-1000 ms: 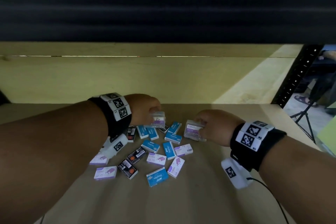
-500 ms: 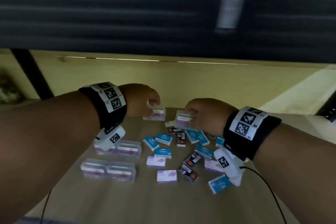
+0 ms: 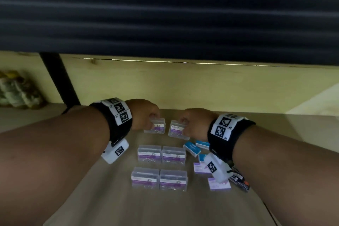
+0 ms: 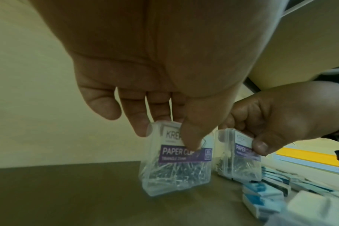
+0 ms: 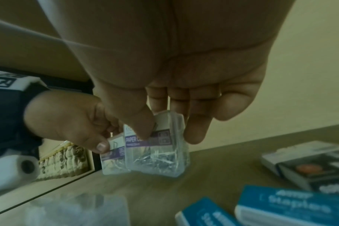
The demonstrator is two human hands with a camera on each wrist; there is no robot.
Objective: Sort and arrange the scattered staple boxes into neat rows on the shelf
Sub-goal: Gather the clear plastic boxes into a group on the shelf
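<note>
Clear plastic fills our view near the back of the wooden shelf (image 3: 113, 205): our left hand (image 3: 145, 113) pinches one transparent paper-clip box with a purple label (image 3: 155, 125) between thumb and fingers, and our right hand (image 3: 196, 123) pinches a second clear purple-labelled box (image 3: 177, 130) the same way, the two boxes just beside each other, tilted and low over the boards; we cannot tell whether they touch them. Nearer us stand four more clear purple-labelled boxes (image 3: 159, 167) in two rows of two, edges touching side by side, with a bare strip between the rows. To their right lie loose blue staple boxes (image 3: 192, 149), pale purple staple boxes (image 3: 219, 185) and a black staple box (image 3: 240, 182), partly hidden under our right wrist. Open board lies left of the rows and in front of them, up to the shelf's near edge.
</note>
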